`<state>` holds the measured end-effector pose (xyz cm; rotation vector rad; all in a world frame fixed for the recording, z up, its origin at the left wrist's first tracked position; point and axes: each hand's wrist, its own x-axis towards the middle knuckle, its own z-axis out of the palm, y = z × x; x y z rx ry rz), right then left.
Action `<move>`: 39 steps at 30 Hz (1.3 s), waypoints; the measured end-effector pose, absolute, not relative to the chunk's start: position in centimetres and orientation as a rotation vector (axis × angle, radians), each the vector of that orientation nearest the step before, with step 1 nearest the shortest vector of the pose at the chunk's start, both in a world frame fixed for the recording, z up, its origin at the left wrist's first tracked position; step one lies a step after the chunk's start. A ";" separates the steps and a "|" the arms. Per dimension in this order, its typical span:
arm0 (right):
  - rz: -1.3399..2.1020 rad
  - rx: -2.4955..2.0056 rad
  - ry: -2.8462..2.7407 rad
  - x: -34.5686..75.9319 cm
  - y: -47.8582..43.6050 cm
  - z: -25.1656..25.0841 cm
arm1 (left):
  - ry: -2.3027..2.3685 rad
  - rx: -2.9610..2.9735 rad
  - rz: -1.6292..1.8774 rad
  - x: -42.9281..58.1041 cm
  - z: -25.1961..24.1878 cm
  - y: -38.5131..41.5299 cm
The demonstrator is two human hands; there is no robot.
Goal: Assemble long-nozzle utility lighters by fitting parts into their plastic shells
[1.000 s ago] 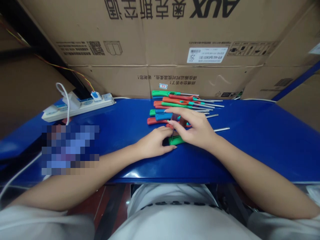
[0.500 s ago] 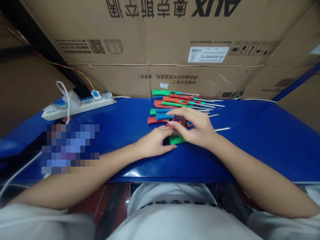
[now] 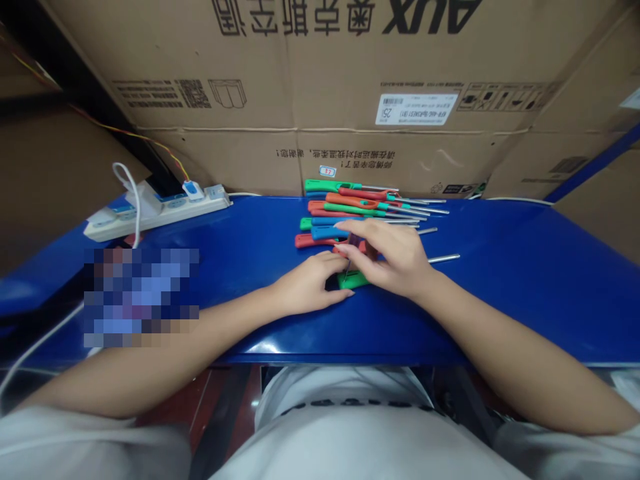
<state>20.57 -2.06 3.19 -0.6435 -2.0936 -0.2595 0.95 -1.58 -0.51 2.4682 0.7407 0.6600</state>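
Observation:
A green lighter (image 3: 353, 280) with a long metal tube lies on the blue table, its tube pointing right. My left hand (image 3: 313, 283) holds it near its handle end, the thumb on the near side and the fingers on the far side. Over the handle, my right hand (image 3: 393, 257) grips a screwdriver (image 3: 354, 241) with a dark translucent handle. The thin shaft points down at the green handle; its tip is too small to make out. Behind my hands lie several lighters in red, blue, green and orange, among them a blue one (image 3: 327, 232).
A white power strip (image 3: 165, 212) with plugs and cables sits at the back left. A pixelated patch covers something left of my left forearm. A large cardboard box (image 3: 260, 153) stands along the table's back edge.
My right hand has turned slightly and dipped a little with the screwdriver. My left hand and the green lighter have stayed in place.

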 end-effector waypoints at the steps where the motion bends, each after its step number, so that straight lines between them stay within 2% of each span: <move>1: -0.302 -0.649 -2.070 20.6 -2.0 3.2 | 0.734 2.466 0.666 1.0 -0.5 -1.6; 4: -0.354 -0.656 -2.025 20.7 -1.9 3.1 | 0.729 2.464 0.663 1.0 -0.4 -1.6; 10: -0.185 -0.625 -2.076 20.5 -2.2 3.2 | 0.720 2.472 0.675 1.0 -0.3 -1.5; 18: -0.375 -0.626 -2.033 20.6 -2.0 3.1 | 0.732 2.474 0.659 1.0 -0.3 -1.6; 26: -0.118 -0.611 -2.111 20.3 -2.2 3.2 | 0.758 2.481 0.646 0.9 -0.5 -1.5; 34: -0.248 -0.630 -2.050 20.5 -1.9 3.1 | 0.712 2.473 0.665 0.9 -0.3 -1.6; 39: -0.003 -0.605 -2.091 20.1 -2.2 3.6 | 0.736 2.479 0.641 1.0 -0.3 -1.5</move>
